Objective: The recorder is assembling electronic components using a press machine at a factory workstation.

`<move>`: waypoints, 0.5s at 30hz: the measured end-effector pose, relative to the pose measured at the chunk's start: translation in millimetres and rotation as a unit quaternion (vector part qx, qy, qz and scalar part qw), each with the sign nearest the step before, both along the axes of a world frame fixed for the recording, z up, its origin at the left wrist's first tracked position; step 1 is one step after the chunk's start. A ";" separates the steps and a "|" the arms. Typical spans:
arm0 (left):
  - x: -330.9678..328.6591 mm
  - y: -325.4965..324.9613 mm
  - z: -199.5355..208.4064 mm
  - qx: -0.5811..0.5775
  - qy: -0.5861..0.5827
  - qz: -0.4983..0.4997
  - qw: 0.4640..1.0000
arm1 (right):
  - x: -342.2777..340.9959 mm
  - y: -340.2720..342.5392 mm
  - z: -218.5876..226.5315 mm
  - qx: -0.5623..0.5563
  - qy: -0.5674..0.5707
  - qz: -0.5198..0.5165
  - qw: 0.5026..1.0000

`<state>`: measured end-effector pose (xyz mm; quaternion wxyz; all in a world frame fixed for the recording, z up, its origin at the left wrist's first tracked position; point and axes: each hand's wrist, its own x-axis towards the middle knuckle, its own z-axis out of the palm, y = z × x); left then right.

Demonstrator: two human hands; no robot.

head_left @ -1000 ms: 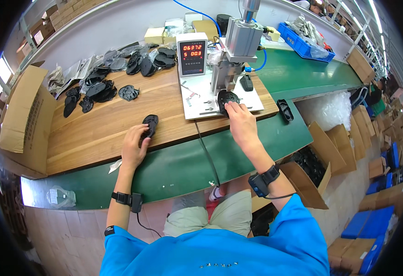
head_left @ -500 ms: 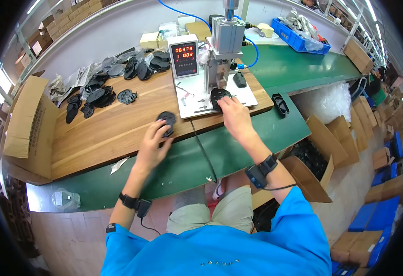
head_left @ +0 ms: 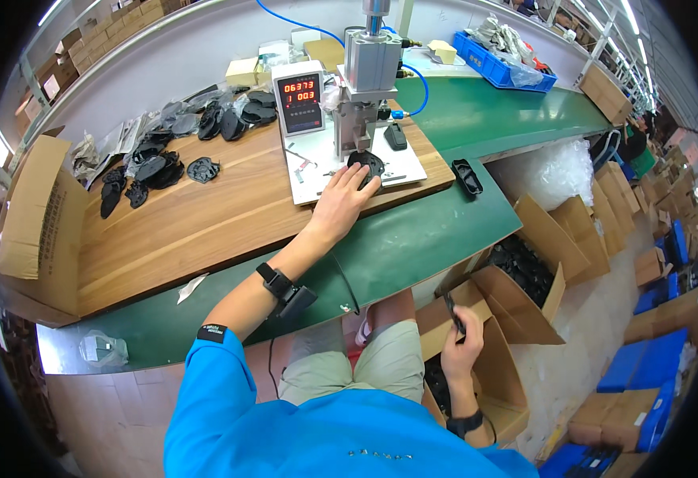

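My left hand (head_left: 339, 203) reaches onto the white base plate (head_left: 307, 185) of a small press (head_left: 369, 72). Its fingers grip the near side of a black rounded plastic part (head_left: 374, 162), which lies under the press head and is partly covered by them. Down at the right, below the table edge, my right hand (head_left: 462, 349) is closed on a flat black part (head_left: 453, 311), seen nearly edge-on. That hand is over an open cardboard box (head_left: 502, 382) with black pieces inside.
Beside the press stands a counter box (head_left: 301, 99) with red digits. Black parts (head_left: 154, 166) lie heaped on the wooden board (head_left: 205, 215). A black oblong piece (head_left: 468, 178) rests on the green table (head_left: 413, 227). Another carton (head_left: 524, 271) holds black parts.
My left hand has brought its black part from the board to the press. My right hand has taken the other part off the press and moved down right, over the box.
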<state>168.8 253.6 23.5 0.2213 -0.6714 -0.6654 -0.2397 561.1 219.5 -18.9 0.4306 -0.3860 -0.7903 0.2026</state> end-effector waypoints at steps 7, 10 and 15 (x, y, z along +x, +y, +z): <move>7.9 1.7 1.4 -0.041 0.016 0.041 0.998 | 125.5 -39.1 -133.5 -0.184 -0.122 -0.174 0.960; 6.6 2.5 5.0 -0.060 -0.012 0.036 0.997 | 150.0 -41.7 -188.5 -0.222 -0.141 -0.190 0.946; 7.9 0.7 7.4 -0.061 0.054 0.044 0.996 | 160.0 -29.2 -262.2 -0.291 -0.173 -0.200 0.919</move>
